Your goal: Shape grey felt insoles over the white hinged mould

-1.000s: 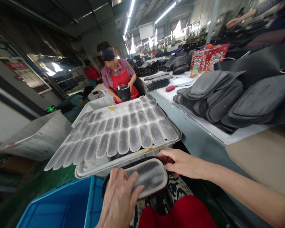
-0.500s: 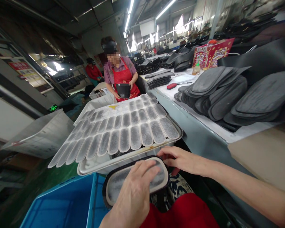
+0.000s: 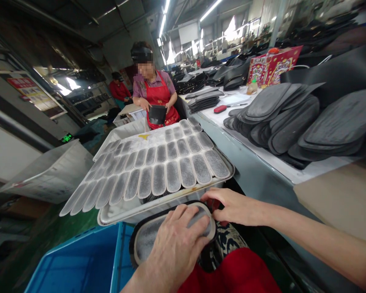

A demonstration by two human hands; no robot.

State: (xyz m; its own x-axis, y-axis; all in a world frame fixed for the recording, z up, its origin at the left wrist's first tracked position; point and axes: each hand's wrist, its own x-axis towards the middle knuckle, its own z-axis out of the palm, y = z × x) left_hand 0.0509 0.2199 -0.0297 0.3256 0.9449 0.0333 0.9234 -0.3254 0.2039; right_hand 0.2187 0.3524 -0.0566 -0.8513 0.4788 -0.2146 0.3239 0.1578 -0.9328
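A black-edged oval piece (image 3: 148, 238) rests at my lap, its upper face a grey oval panel with a pale border. Spread across that panel, my left hand (image 3: 179, 236) lies flat with its fingers apart. At the right end of the piece, my right hand (image 3: 228, 206) has thumb and forefinger curled at the rim, pinching the edge. Just beyond my hands, rows of grey oval panels (image 3: 173, 175) with pale borders cover a white board, which sits over a white plastic bin (image 3: 110, 215). My left palm hides the middle of the piece.
A blue crate (image 3: 79, 256) stands at lower left. To the right, a long table (image 3: 280, 169) bears stacks of black oval pieces (image 3: 293, 118), a red object (image 3: 220, 109) and a red printed bag (image 3: 274, 69). Across the board, a co-worker in a red apron (image 3: 158, 95) holds a black piece.
My left hand has pressed slightly right along the panel, its fingers closer to the right end. My right thumb has moved in to the rim. The co-worker has raised the black piece a little.
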